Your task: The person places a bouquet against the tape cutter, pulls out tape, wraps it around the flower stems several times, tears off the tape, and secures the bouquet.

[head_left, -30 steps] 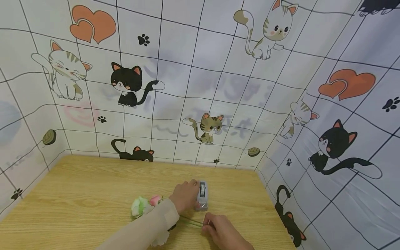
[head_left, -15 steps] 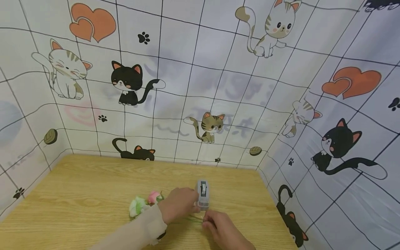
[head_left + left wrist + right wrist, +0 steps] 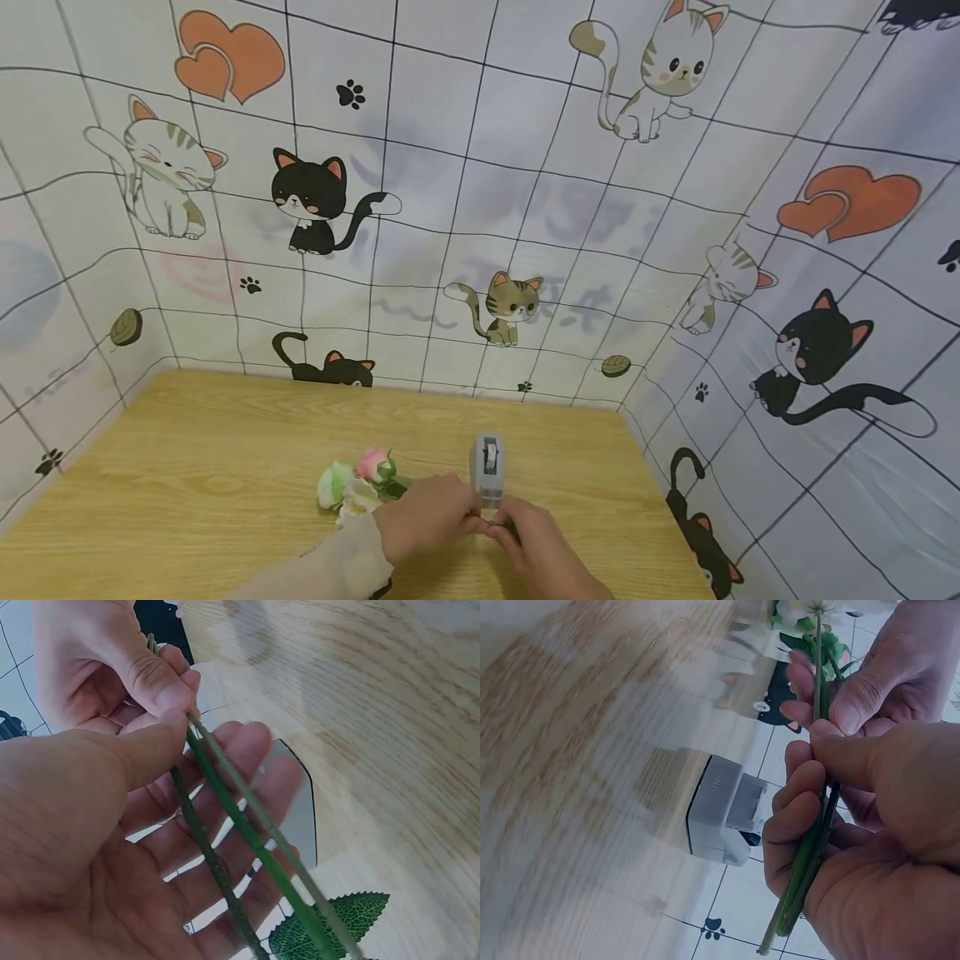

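Three artificial flowers lie left of the hands in the head view: a pink rose (image 3: 372, 464), a pale green bloom (image 3: 334, 483) and a white one (image 3: 360, 500). Their green stems (image 3: 251, 836) run together into both hands. My left hand (image 3: 435, 515) pinches the stems near the thumb, its other fingers spread loosely behind them. Right beside it, thumb against thumb, my right hand (image 3: 542, 546) grips the lower stems, whose cut ends (image 3: 784, 926) stick out below its fingers. Just beyond the hands stands a grey tape dispenser (image 3: 488, 475), its toothed cutter (image 3: 756, 804) visible in the right wrist view.
The wooden table (image 3: 247, 425) meets a white grid-patterned cloth (image 3: 420, 208) with printed cats at the back and sides. A serrated green leaf (image 3: 330, 922) hangs from the stems near the flowers.
My left hand has come away from the tape dispenser and moved down to the stems, beside my right hand. The right hand keeps its hold with little movement.
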Demonstrator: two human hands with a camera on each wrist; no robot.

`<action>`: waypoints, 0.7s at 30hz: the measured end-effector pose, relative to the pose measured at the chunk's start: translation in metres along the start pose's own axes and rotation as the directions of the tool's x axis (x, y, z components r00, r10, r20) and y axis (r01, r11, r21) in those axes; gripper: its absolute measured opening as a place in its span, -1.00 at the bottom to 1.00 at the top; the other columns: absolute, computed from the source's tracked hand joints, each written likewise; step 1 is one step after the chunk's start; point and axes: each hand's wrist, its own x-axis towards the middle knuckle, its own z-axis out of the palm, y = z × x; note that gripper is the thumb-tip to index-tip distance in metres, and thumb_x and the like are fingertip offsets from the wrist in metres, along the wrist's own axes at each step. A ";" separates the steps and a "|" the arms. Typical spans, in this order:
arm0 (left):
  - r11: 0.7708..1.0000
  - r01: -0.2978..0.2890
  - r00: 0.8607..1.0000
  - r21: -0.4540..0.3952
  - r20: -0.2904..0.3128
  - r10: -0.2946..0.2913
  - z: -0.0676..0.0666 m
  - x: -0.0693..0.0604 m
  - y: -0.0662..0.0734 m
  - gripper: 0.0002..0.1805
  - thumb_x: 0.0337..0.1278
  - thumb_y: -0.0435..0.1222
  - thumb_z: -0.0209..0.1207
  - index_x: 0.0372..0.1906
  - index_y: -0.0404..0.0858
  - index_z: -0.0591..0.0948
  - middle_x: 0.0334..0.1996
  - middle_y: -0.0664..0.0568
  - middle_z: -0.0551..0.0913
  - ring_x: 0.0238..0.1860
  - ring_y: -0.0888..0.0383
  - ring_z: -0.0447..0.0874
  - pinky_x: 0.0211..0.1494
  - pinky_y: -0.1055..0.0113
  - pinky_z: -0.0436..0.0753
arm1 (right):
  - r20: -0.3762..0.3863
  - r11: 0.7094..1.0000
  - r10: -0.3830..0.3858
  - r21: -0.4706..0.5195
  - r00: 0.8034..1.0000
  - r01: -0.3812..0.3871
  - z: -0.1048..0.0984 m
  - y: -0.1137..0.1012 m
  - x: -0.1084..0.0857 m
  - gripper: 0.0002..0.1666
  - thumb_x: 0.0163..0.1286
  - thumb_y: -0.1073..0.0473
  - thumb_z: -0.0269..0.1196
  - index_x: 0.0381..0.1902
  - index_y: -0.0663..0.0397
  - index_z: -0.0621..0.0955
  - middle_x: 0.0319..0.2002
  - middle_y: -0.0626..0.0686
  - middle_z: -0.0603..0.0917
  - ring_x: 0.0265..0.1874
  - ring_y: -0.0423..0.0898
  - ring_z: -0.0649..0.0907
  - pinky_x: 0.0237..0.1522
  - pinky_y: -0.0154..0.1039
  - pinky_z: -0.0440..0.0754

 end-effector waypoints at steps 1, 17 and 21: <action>1.000 0.001 1.000 -0.013 0.006 -0.001 0.000 0.000 0.000 -0.60 0.61 -0.03 0.46 -0.44 -0.11 0.81 -0.66 0.38 0.32 -0.64 0.46 0.13 -0.54 0.53 0.20 | -0.004 1.000 0.001 -0.004 1.000 -0.001 0.000 0.000 0.000 -0.80 0.69 0.14 0.45 -0.19 -0.03 0.65 -0.25 -0.19 0.70 -0.33 -0.44 0.49 -0.31 -0.40 0.54; 0.994 -0.007 1.000 -0.113 0.017 0.009 -0.002 0.002 0.002 -0.59 0.75 -0.11 0.32 -0.39 -0.14 0.82 -0.59 0.38 0.41 -0.54 0.43 0.24 -0.38 0.51 0.35 | -0.055 0.999 0.001 0.043 0.998 0.001 -0.005 -0.001 -0.002 -0.78 0.64 0.14 0.48 -0.25 0.01 0.68 -0.24 -0.10 0.78 -0.36 -0.48 0.51 -0.34 -0.42 0.56; 0.994 -0.033 0.999 -0.102 -0.005 0.033 -0.001 0.005 0.002 -0.59 0.76 -0.13 0.30 -0.40 -0.13 0.81 -0.58 0.37 0.46 -0.52 0.45 0.27 -0.35 0.51 0.40 | -0.046 0.997 0.030 0.073 0.998 -0.027 -0.007 -0.002 -0.003 -0.79 0.67 0.11 0.45 -0.22 0.02 0.69 -0.28 -0.12 0.73 -0.38 -0.44 0.50 -0.35 -0.40 0.54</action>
